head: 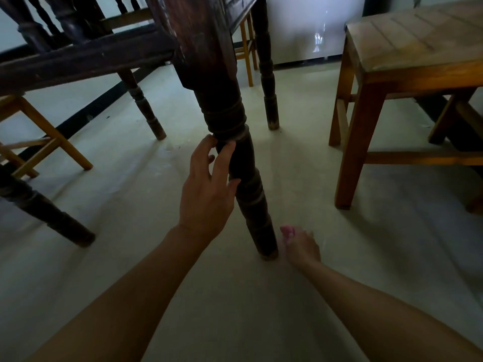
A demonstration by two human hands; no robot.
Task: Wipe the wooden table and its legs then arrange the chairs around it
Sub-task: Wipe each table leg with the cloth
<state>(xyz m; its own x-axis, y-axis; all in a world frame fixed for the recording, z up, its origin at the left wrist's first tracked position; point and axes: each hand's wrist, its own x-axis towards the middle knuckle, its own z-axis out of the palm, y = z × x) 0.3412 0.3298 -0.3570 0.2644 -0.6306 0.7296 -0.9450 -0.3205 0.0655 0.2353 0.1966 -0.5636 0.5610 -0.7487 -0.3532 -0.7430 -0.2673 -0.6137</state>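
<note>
- Down at floor level, beside the dark wooden table (78,56), I look under its frame at the turned leg (230,111) nearest to me, which runs from the corner above down to the pale floor (366,270).
- My left hand (206,189) lies against the left side of this leg, about halfway down, just under a ring of carved grooves.
- Its fingers (226,152) are nearly straight and slightly spread. The tips touch the wood and the thumb rests lower on the same leg. Nothing is clasped, so the hand is loose and unclenched.
- My right hand (303,248) is low, just right of the foot of the leg and close to the floor.
- It is closed around a small pink cloth (287,230), which sticks out past the fingers on the side facing the leg. This part is blurred, so I cannot tell whether the cloth touches the wood.
- Three more dark legs of the table show: one behind on the right (269,74), one behind on the left (142,105), and one at the left edge (44,207).
- A light wooden stool (407,48) stands to the right, well apart from the leg I touch.
- A yellow chair (44,137) stands at the left, partly under the table frame, and the legs of another yellow chair (247,48) show behind the table.
- A black skirting strip (78,118) runs along the foot of the far wall on the left.
</note>
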